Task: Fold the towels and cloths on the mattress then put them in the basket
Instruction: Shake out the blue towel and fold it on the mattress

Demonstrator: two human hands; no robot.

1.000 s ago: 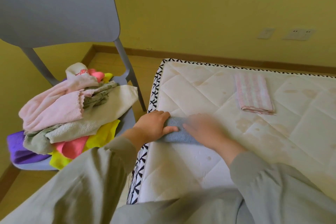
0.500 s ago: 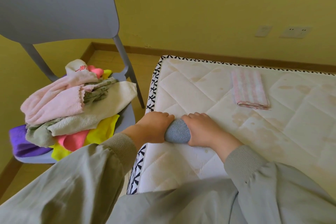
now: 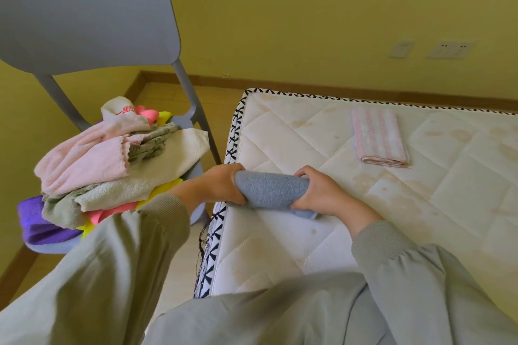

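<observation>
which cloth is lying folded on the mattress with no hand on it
The pink striped cloth, flat on the mattress. The grey-blue towel is gripped by the left hand and right hand; the other cloths are heaped on the chair.

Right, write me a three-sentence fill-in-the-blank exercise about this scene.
The left hand and right hand grip the blue towel at its two ___.
The pink striped cloth lies folded on the ___.
The unfolded pile sits on the grey ___.
Missing words: ends; mattress; chair.
</observation>
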